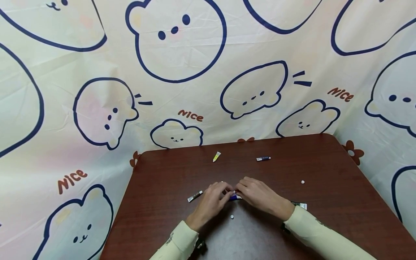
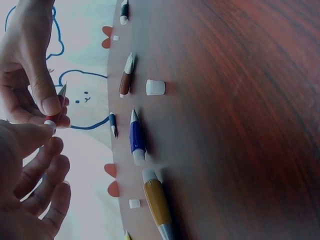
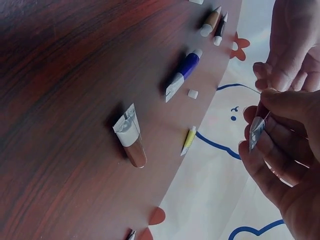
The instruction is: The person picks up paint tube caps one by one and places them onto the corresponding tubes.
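Brown table (image 1: 169,173) | red tube (image 3: 260,115) | white end (image 2: 50,123) toward left hand (image 1: 212,199), silver tail (image 3: 256,134) opposite

Through my remote feed, a dark reddish-brown table (image 1: 344,191) with rounded far corners. A yellow tube (image 1: 216,156) and a navy tube (image 1: 263,159) lie toward its far edge. Nearer, from left to right: a black tube (image 1: 195,196), an ochre tube (image 2: 159,202), a violet-blue tube (image 2: 136,140) and a brown tube (image 3: 132,142). Loose white caps (image 1: 232,216) sit scattered among them, some well apart.
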`<state>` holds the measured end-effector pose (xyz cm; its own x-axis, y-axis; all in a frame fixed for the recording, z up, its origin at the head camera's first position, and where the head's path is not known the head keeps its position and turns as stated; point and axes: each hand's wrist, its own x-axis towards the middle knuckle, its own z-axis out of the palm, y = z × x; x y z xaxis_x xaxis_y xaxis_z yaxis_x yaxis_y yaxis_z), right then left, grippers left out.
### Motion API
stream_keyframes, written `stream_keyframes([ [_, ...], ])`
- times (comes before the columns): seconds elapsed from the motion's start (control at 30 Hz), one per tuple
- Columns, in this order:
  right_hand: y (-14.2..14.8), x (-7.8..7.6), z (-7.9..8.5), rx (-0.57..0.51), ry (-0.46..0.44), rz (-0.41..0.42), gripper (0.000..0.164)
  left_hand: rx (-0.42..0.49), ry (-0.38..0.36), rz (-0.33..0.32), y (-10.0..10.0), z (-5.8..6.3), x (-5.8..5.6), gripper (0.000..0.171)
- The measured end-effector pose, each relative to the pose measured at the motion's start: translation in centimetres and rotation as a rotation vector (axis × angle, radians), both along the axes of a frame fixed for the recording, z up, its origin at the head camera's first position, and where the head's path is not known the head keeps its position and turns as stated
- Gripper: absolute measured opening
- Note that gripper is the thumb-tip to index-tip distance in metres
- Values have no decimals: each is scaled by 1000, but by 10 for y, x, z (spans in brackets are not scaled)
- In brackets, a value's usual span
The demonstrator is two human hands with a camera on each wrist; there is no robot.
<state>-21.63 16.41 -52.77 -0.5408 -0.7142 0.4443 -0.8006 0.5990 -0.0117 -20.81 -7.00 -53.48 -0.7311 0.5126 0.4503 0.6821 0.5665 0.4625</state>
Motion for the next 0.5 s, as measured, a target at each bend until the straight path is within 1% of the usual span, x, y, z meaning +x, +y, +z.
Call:
stream_keyframes([
  [0.17,0,0,2,-2,-15,-5,13,19,16,-1,1,0,0,13],
  [0.3,0,0,3,-9,-7,-2,14,26,37,12,2,0,0,17],
  [0.5,0,1,3,-12,-12,-3,14,29,28,26,3,0,0,18],
])
